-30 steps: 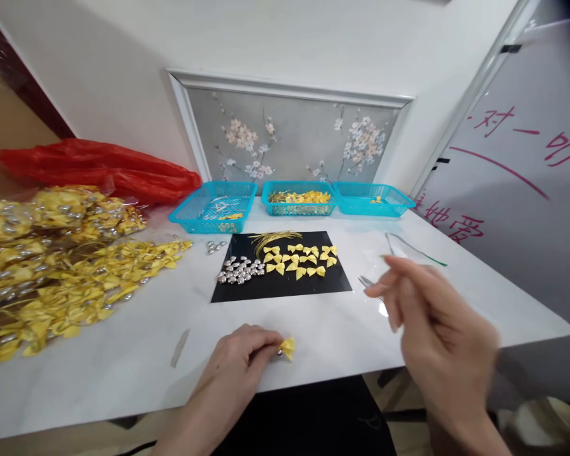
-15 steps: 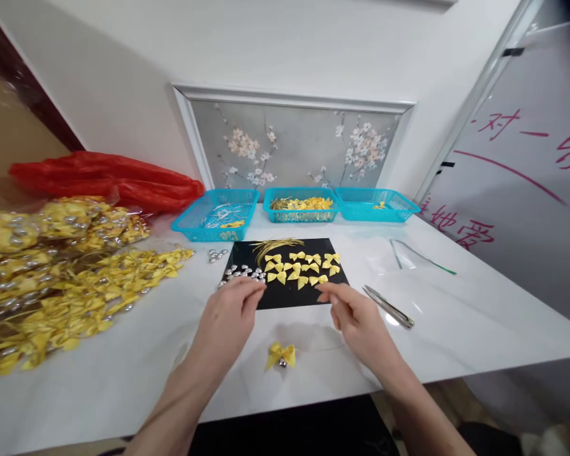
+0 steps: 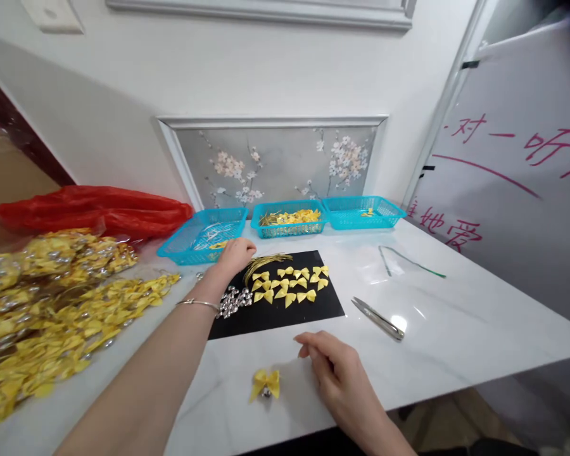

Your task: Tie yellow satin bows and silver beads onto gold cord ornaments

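My left hand reaches over the far left edge of the black mat, its fingers pinched together beside a bundle of gold wires; what they hold, if anything, is too small to name. My right hand hovers low over the white table, thumb and fingers pressed together, with any content too small to make out. To its left lies a yellow bow with a silver bead. Several yellow bows sit in rows on the mat, with silver beads to their left.
Three blue baskets line the wall. Tweezers and a green wire lie on the right. Piled yellow bow garlands and a red bag fill the left. A white table lies beneath.
My left hand has moved forward to the wire bundle. My right hand has drawn back toward the near edge, close to the beaded bow. The camera view has shifted.
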A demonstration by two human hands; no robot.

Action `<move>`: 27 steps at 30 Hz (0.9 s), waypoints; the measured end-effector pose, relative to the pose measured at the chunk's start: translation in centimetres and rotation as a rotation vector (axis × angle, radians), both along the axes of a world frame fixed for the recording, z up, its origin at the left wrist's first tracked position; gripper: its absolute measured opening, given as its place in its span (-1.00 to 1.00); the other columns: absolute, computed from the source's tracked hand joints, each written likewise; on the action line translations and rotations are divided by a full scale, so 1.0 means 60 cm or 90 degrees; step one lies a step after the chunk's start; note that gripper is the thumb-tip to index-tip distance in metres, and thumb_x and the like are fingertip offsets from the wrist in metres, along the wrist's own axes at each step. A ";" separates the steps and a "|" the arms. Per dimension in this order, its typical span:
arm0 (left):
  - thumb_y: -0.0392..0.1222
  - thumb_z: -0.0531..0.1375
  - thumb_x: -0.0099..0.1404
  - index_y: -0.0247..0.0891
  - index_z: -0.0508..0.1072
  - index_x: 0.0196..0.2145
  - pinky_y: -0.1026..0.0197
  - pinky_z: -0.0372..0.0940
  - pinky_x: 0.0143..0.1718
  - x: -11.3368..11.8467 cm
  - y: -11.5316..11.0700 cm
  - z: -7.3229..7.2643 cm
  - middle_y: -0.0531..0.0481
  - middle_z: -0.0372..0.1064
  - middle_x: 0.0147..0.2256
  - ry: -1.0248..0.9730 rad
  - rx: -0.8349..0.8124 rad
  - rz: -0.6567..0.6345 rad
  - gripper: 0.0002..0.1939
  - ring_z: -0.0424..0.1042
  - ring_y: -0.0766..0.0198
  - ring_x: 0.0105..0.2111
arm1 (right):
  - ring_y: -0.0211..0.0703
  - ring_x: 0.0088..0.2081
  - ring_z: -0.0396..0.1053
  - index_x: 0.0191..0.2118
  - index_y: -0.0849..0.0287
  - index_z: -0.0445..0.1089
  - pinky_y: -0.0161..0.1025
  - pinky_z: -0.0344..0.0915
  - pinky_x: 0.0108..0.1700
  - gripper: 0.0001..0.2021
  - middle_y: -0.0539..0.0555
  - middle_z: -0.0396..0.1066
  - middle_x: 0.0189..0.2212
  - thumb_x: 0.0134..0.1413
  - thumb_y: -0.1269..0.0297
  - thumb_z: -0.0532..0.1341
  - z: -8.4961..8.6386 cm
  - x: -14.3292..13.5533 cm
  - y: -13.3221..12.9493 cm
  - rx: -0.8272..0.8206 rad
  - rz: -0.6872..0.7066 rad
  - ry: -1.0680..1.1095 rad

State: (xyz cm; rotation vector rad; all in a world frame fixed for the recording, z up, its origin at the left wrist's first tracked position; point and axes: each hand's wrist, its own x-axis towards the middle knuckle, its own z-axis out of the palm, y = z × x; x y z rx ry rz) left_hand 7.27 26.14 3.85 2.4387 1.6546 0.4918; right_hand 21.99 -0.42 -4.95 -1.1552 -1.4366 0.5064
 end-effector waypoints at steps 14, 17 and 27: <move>-0.13 0.24 0.38 -0.23 0.41 0.09 -0.09 0.43 -0.06 0.047 0.043 -0.032 -0.15 0.40 0.08 -0.222 -0.080 0.037 -0.65 0.47 0.04 -0.03 | -0.17 -0.33 0.45 -0.09 0.18 0.48 -0.31 0.32 -0.27 -0.68 0.09 0.49 -0.36 0.30 0.45 -0.01 -0.005 -0.002 0.003 0.006 0.021 0.013; -0.13 0.23 0.39 -0.22 0.42 0.08 -0.09 0.42 -0.05 0.047 0.033 -0.012 -0.15 0.40 0.08 -0.310 -0.091 0.044 -0.67 0.47 0.05 -0.03 | -0.17 -0.33 0.44 -0.10 0.17 0.50 -0.31 0.31 -0.26 -0.69 0.08 0.48 -0.36 0.29 0.44 0.00 -0.006 -0.002 0.000 -0.004 0.021 0.041; -0.11 0.20 0.41 -0.30 0.46 -0.07 0.05 0.46 -0.23 0.033 -0.147 0.046 -0.07 0.49 -0.14 -0.603 -0.202 -0.062 -0.77 0.52 0.18 -0.24 | -0.32 -0.58 0.18 -0.11 0.21 0.50 -0.35 0.14 -0.57 -0.72 0.11 0.43 -0.34 0.34 0.22 0.07 0.006 0.001 0.005 -0.062 0.047 0.183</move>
